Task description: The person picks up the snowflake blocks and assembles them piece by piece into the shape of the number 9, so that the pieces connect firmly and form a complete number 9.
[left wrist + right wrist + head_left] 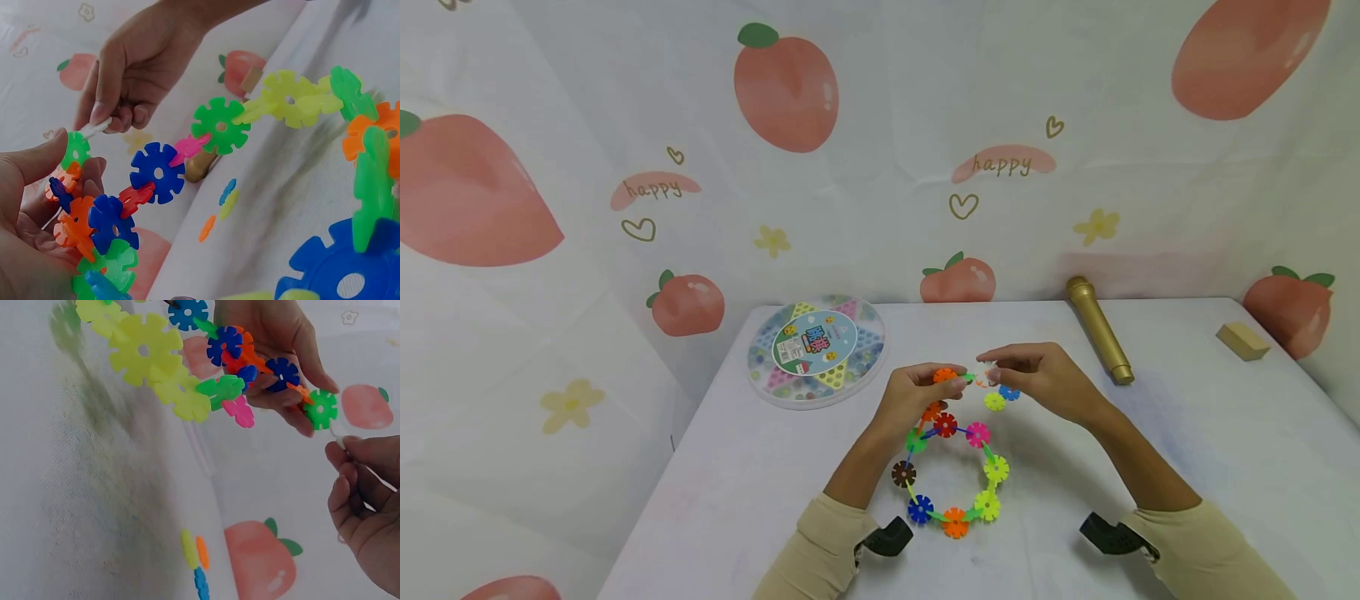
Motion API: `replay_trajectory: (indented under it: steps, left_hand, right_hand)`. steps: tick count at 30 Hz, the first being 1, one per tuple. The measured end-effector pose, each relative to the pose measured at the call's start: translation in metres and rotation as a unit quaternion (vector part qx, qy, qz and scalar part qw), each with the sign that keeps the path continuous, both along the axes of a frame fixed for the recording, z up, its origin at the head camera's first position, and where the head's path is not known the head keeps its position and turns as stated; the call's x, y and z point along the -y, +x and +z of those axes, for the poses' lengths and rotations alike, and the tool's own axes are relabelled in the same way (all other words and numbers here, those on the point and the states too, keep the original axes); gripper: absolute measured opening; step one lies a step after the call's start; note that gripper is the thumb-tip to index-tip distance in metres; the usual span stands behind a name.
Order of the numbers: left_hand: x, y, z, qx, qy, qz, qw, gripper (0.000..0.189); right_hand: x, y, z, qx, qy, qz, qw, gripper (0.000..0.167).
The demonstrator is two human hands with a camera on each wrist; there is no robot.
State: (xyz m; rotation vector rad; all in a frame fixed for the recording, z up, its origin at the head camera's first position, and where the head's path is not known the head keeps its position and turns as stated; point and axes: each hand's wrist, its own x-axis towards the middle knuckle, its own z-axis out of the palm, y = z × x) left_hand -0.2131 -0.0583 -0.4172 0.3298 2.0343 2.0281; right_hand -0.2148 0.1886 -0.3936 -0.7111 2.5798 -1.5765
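My left hand (pixel 904 404) holds the end of a ring-shaped chain of colourful plastic snowflake discs (pixel 996 469), which hangs down beneath the fingers. At that end, an orange disc (pixel 945 376) and a green disc (pixel 76 150) sit by the left thumb and fingertips. My right hand (pixel 1056 385) pinches a white snowflake disc (pixel 97 129) between thumb and fingers. The white disc's edge meets the green disc's edge; I cannot tell if their slots are engaged. Fingers partly hide the white disc.
Loose snowflake discs, one yellow (pixel 995 402), one blue (pixel 1009 392) and one orange (pixel 207 229), lie behind the chain. A round Chinese checkers board (pixel 760 367) is at the back left. A gold microphone (pixel 1099 329) and a wooden block (pixel 1243 342) lie toward the right.
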Motion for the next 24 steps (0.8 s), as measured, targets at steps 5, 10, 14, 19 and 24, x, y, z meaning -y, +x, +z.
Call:
replay_trajectory:
  steps: [5,10,14,19,24]
  left_hand:
    - [-0.0003,0.0013,-0.0003,-0.006,0.000,-0.003,1.0000,0.028]
    - [0.0000,0.0019,-0.0018,-0.012,-0.002,-0.001,0.9999,0.029]
    - [0.0009,0.0024,-0.0014,-0.014,0.000,-0.003,0.9999,0.028]
    - [0.0015,0.0019,-0.0021,-0.018,0.001,-0.002,0.9998,0.028]
    - [0.0010,0.0022,-0.0018,-0.012,0.002,0.000,0.9999,0.029]
  right_hand:
    - [0.0016,0.0023,0.0015,-0.003,-0.003,0.005,1.0000,0.026]
    - [0.0027,0.0036,0.0018,-0.008,-0.003,-0.001,1.0000,0.026]
    - [0.0040,0.0030,0.0003,-0.012,-0.011,-0.003,0.9999,0.024]
    - [0.0057,0.0023,-0.0022,-0.019,-0.017,-0.006,0.9997,0.022]
    - [0.0055,0.0026,-0.0042,-0.024,-0.014,-0.010,0.9995,0.021]
